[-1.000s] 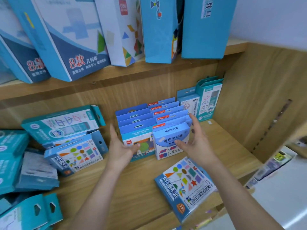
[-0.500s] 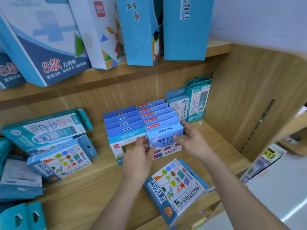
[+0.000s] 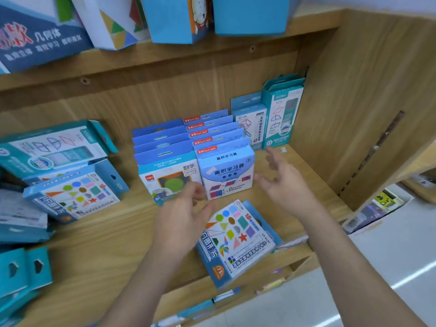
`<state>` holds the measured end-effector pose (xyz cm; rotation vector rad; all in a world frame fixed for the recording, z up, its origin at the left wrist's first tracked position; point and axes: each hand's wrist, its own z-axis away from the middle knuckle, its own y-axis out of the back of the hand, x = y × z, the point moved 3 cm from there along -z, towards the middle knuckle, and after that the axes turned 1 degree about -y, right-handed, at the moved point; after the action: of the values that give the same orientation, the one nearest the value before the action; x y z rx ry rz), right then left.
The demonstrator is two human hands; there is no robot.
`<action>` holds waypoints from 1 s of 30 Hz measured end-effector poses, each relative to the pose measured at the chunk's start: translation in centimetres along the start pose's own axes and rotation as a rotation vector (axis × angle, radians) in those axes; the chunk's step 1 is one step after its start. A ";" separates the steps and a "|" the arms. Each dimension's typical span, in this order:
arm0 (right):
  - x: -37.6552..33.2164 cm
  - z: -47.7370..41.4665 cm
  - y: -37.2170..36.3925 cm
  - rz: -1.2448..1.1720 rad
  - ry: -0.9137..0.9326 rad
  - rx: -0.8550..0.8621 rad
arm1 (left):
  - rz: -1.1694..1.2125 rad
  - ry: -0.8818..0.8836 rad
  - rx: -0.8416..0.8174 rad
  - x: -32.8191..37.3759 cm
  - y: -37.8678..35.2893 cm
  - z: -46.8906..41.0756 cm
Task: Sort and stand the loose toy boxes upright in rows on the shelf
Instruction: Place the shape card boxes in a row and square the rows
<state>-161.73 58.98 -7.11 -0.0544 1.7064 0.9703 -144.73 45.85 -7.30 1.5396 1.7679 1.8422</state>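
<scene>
Two upright rows are being shown: at least four boxes in the left row (image 3: 165, 178), about six in the right row (image 3: 226, 173). Two tall boxes (image 3: 282, 114) are being seen upright at the back. Two more are being seen lying flat: the left shape box (image 3: 73, 194) and the front shape box (image 3: 236, 234). Four upper boxes (image 3: 250, 15) are being partly shown.

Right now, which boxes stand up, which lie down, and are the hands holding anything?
Left hand, open, empty.
Right hand, open, empty.
Area-learning box, upright, front of its row.
Deli box, upright, front of its row.
Shapes box by shelf edge, lying flat.
Shapes box at left, lying tilted.
</scene>
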 end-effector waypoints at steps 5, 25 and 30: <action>3.5 7.7 0.6 0.136 -0.066 0.158 | -0.250 -0.066 -0.570 1.2 -2.4 6.8; -0.9 17.3 -0.1 -0.602 -0.151 0.021 | 0.651 0.156 -0.193 0.6 0.4 12.3; -2.0 17.5 1.0 -0.662 -0.079 -0.093 | 0.753 0.158 -0.189 0.7 1.8 12.1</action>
<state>-147.73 69.64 -5.68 -0.5955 1.4212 0.5411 -135.28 53.61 -8.20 2.2183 1.0657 2.4088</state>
